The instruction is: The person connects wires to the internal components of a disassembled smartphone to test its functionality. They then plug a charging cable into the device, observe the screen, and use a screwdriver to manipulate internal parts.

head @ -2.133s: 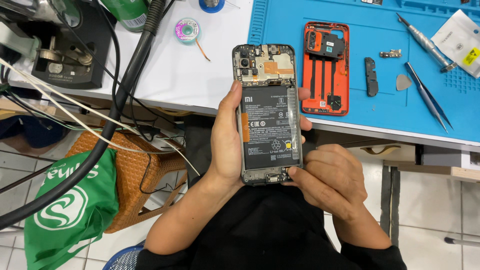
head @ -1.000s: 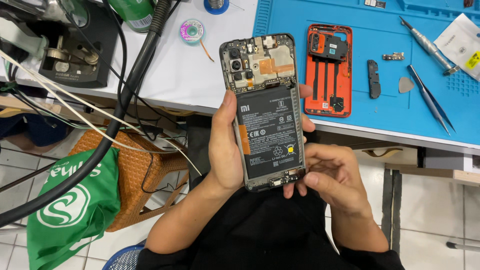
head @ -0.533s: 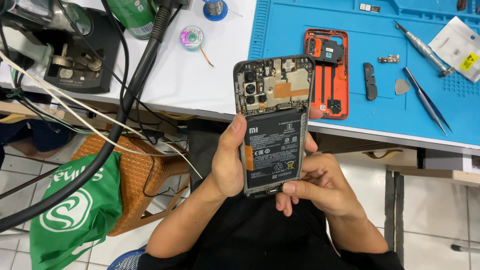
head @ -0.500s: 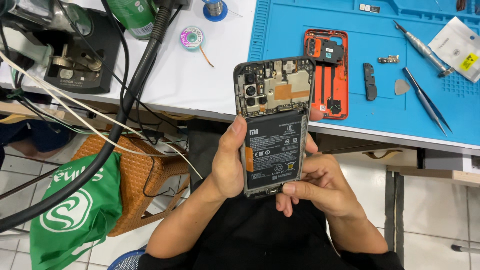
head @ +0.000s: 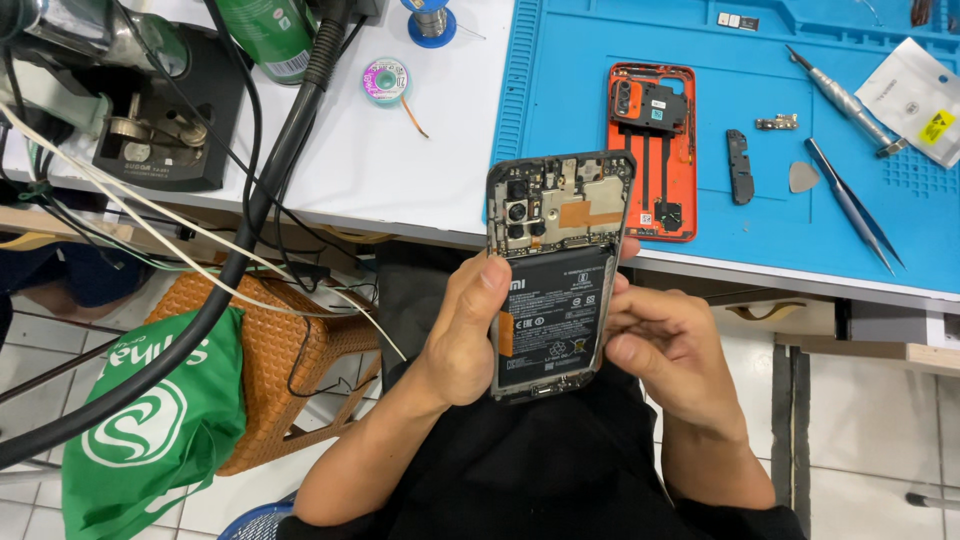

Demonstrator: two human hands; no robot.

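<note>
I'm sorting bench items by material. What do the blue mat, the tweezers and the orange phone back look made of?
Blue mat: probably silicone or rubber, matte, with moulded trays along its top edge. Tweezers: metal, going by the blue-grey sheen and fine points. Orange phone back: likely plastic, smooth and evenly coloured, with black parts on it.

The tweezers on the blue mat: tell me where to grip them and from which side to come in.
Take the tweezers around the wider upper half, near the end by the grey pick, coming from above with the right hand. They lie flat and slanted on the blue mat, the sharp tips pointing down-right toward the mat's near edge, so keep fingers off that end.
</note>
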